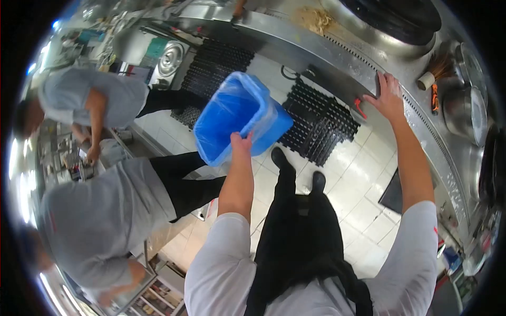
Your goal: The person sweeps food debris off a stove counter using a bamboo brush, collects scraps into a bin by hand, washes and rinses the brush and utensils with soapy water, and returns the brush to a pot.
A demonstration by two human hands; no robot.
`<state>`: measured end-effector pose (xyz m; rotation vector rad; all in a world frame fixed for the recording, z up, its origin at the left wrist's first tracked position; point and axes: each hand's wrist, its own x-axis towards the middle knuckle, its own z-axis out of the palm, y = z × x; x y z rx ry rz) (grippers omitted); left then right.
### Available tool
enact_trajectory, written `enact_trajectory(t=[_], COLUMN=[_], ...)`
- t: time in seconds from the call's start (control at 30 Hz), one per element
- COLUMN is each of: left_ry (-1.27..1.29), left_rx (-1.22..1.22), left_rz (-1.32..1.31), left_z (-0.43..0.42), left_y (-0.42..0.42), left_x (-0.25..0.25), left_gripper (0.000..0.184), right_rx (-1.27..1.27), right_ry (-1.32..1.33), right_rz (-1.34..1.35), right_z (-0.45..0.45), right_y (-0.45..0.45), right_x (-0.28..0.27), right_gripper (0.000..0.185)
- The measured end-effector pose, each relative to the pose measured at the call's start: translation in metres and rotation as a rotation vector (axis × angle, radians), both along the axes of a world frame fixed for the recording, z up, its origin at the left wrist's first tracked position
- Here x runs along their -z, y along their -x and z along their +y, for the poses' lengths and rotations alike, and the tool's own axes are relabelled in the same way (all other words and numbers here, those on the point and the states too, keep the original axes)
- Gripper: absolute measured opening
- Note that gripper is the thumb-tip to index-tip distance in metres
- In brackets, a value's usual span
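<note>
My left hand (241, 141) grips the near rim of a blue bin (276, 124), its fingers closed over the edge. A clear plastic liner covers the bin's inside and folds over the rim. The bin is tilted, with its mouth toward the left, and hangs in front of my legs. On the right, my right hand (389, 97) lies on the front edge of the steel cooking counter (363, 66), fingers stretched out. Beside that hand, a red handle (360, 108) shows on the counter's front.
Two people in grey shirts (105, 210) stand close on my left at another counter. Black rubber mats (321, 121) lie on the tiled floor (348, 174). On the steel counter are a large wok (395, 21), a brush (429, 79), an orange-handled tool (435, 99) and a metal pot (461, 116).
</note>
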<state>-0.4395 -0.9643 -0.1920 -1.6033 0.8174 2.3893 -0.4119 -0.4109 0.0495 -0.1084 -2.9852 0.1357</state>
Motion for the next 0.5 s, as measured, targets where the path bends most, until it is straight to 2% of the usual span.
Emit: enact_trajectory(t=[0.07,0.13,0.2,0.27,0.3,0.37,0.43,0.5], left_ry=[-0.043,-0.052,-0.18,-0.141,-0.202,-0.275,-0.152,-0.238], left_rx=[-0.026,-0.056,-0.072,-0.086,-0.112,-0.13,-0.07,-0.088], left_rz=[-0.039,-0.115,-0.107,-0.145,-0.166,-0.174,-0.086,-0.134], left_z=[0.003,-0.017,-0.029,-0.023,-0.03,-0.034,-0.032,-0.04], left_y=[0.037,0.026,0.045,0.057,0.06,0.075,0.077,0.089], left_x=[-0.023,-0.044,-0.062,-0.101,-0.111,-0.124,-0.129,-0.131], left_gripper=[0.043,0.039,0.044,0.046,0.047,0.048,0.048,0.047], right_rx=[0.029,0.069,0.126,0.116,0.122,0.118,0.094,0.097], right_ry=[-0.02,-0.024,-0.011,-0.004,0.002,-0.004,-0.005,0.008], right_rz=[0.062,0.037,-0.019,-0.066,-0.085,-0.074,-0.043,-0.059], right_z=[0.0,-0.006,-0.007,-0.006,-0.007,-0.008,-0.006,-0.006], right_y=[0.028,0.021,0.024,0.027,0.027,0.028,0.026,0.025], right_x=[0.006,0.006,-0.004,-0.002,-0.004,-0.002,-0.005,-0.008], right_gripper=[0.081,0.085,0.089,0.091,0.092,0.092,0.091,0.089])
